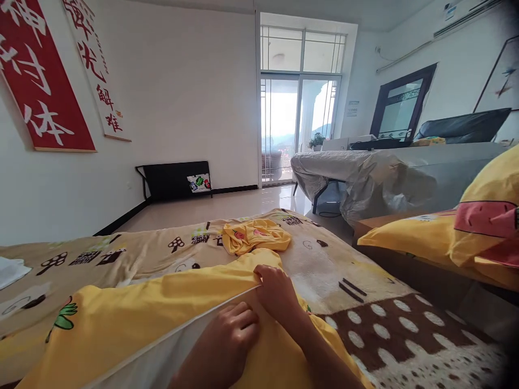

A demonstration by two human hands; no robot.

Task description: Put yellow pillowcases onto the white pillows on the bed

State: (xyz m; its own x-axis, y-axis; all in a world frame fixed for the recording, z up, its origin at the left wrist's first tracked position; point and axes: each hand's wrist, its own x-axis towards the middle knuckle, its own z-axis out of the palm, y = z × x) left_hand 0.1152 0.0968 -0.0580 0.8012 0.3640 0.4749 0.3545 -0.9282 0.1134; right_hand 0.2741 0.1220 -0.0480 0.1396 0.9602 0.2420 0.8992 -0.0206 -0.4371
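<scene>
A yellow pillowcase point(162, 294) with a green leaf print lies across the near side of the bed. A white-edged opening runs along it, and whitish material point(162, 356), seemingly a pillow, shows inside. My right hand point(278, 289) pinches the pillowcase at the upper end of that opening. Just below and to the left, my left hand point(229, 340) is closed with bent fingers at the opening, gripping the cloth there; its fingertips are partly hidden. Beyond my hands lies a crumpled yellow cloth point(257, 236) with pink prints.
A beige and brown patterned blanket point(324, 270) covers the bed. Yellow pillows point(421, 232) are stacked on a wooden surface at the right. A plastic-covered table point(365, 167) stands behind, near glass doors point(300, 124). White cloth point(12, 272) lies at the left edge.
</scene>
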